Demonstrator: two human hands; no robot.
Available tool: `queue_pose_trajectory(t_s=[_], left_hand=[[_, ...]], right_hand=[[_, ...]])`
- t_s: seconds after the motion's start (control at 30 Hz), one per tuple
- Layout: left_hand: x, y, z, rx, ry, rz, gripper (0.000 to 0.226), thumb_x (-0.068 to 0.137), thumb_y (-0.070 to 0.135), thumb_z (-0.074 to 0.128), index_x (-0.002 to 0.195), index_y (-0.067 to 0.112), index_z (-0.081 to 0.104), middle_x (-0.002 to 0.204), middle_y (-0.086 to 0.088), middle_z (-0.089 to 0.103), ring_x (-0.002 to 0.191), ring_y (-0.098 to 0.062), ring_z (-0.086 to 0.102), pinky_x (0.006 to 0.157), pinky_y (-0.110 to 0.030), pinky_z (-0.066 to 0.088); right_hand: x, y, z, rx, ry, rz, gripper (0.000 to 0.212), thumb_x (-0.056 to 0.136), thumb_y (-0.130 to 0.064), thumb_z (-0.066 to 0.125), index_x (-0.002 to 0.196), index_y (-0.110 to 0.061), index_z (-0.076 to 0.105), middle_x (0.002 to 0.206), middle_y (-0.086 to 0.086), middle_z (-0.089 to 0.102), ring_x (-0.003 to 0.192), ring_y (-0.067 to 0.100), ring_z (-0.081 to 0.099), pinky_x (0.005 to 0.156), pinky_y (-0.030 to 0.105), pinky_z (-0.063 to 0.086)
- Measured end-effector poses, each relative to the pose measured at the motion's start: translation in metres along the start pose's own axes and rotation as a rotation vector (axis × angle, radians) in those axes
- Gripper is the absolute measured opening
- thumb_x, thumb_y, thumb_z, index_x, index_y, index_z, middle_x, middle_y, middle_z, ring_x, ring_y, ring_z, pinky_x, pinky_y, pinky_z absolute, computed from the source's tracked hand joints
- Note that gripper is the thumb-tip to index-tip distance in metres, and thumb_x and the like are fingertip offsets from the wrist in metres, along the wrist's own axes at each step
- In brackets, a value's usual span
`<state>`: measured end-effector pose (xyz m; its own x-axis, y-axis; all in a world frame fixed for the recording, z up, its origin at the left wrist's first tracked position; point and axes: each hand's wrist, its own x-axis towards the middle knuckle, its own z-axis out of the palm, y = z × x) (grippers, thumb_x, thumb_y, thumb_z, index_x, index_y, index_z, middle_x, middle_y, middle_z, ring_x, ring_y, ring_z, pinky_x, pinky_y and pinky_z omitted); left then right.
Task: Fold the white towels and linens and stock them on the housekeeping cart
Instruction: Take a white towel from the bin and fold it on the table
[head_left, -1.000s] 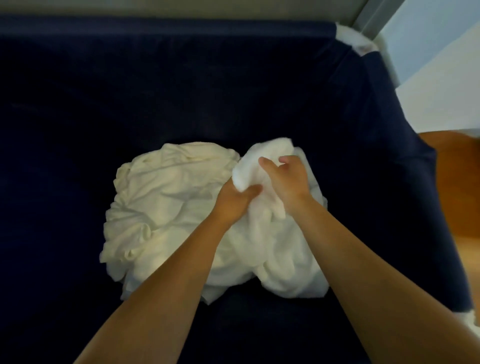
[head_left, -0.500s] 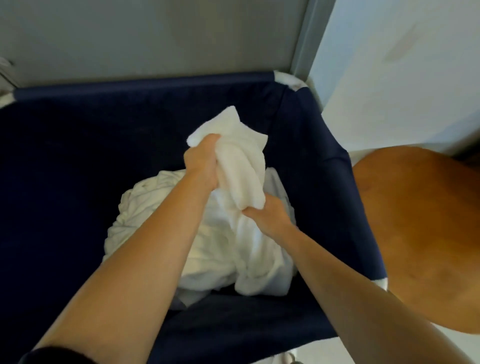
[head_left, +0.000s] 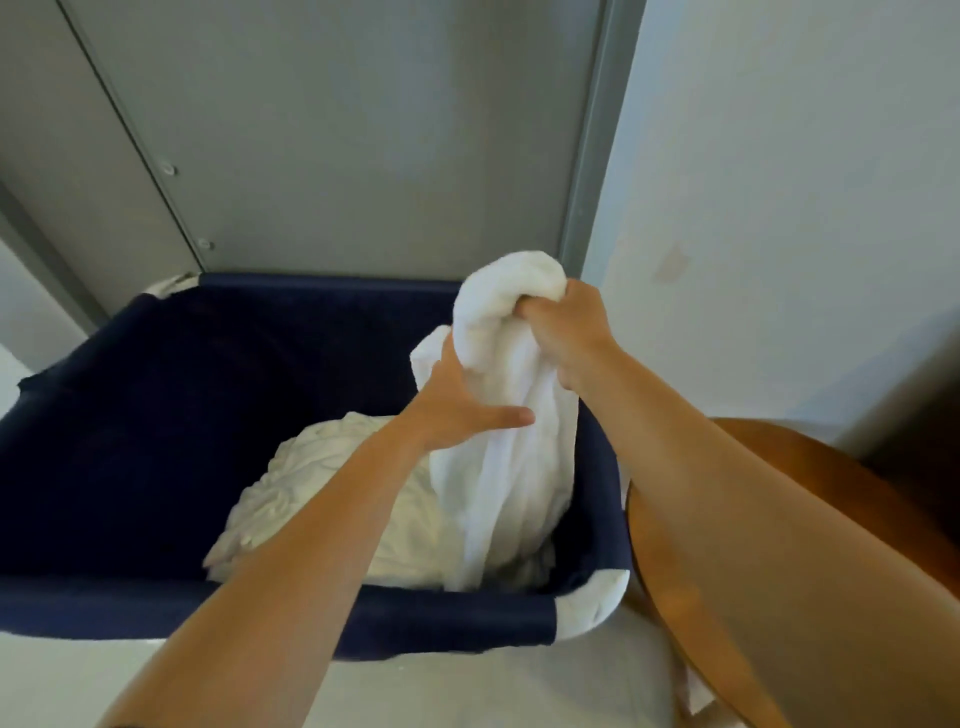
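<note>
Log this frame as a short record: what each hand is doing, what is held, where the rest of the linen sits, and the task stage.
right hand: grips the bunched top of the white towel, lifted high
left hand: holds the same towel lower down, thumb across its front
towel position: hangs with its lower end inside the navy fabric bin
crumpled linens: heaped in the bottom of the bin
folding: not yet begun
surroundings: grey panel behind, wooden surface to the right
</note>
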<state>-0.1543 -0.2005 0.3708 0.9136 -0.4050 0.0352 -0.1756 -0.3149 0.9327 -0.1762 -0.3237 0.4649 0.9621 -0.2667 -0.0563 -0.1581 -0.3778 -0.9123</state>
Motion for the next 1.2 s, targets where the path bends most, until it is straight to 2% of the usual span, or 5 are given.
queue_pose_trajectory(t_s=[0.23,0.47,0.67,0.83,1.2], left_hand=[[0.002,0.085,-0.001,-0.495,0.384,-0.080,0.023,0.081,0.016,0.070,0.104,0.016,0.065,0.092,0.000,0.071,0.083,-0.011,0.069,0.061,-0.021,0.053],[-0.007,0.128,-0.017,-0.708,0.256,-0.219,0.047,0.073,0.034,0.077,0.113,0.016,0.061,0.105,-0.004,0.070,0.098,-0.025,0.066,0.088,-0.045,0.052],[-0.006,0.178,-0.005,-0.753,0.152,-0.201,0.050,0.072,0.038,0.078,0.113,0.015,0.061,0.106,-0.004,0.070,0.095,-0.024,0.066,0.080,-0.040,0.053],[0.015,0.207,0.000,-0.610,0.249,-0.132,0.055,0.075,0.033,0.076,0.123,0.014,0.057,0.109,-0.001,0.066,0.092,-0.020,0.062,0.068,-0.032,0.047],[0.089,0.278,0.173,-0.625,0.182,-0.132,0.061,0.075,0.037,0.078,0.124,0.010,0.055,0.113,-0.006,0.063,0.095,-0.024,0.059,0.075,-0.032,0.045]], right_hand=[[-0.031,-0.037,-0.013,0.343,0.116,-0.199,0.031,0.084,-0.020,0.065,0.111,-0.016,0.050,0.091,-0.010,0.052,0.082,0.004,0.053,0.060,0.014,0.041],[-0.065,0.063,-0.011,0.021,0.135,-0.136,0.119,0.057,-0.044,0.087,0.146,-0.035,0.009,0.147,-0.009,0.024,0.133,0.013,0.028,0.106,0.040,0.035],[-0.069,0.054,-0.027,0.152,0.291,-0.164,0.028,0.082,-0.021,0.066,0.102,-0.033,0.052,0.091,-0.016,0.059,0.084,0.011,0.059,0.065,0.020,0.046],[-0.049,0.032,-0.118,0.026,0.514,-0.223,0.034,0.084,-0.032,0.061,0.115,-0.018,0.054,0.098,-0.005,0.060,0.088,0.018,0.057,0.075,0.035,0.048],[-0.027,0.035,-0.354,-0.091,0.689,-0.382,0.021,0.067,-0.027,0.061,0.069,-0.020,0.042,0.066,-0.009,0.048,0.068,0.015,0.045,0.056,0.029,0.033]])
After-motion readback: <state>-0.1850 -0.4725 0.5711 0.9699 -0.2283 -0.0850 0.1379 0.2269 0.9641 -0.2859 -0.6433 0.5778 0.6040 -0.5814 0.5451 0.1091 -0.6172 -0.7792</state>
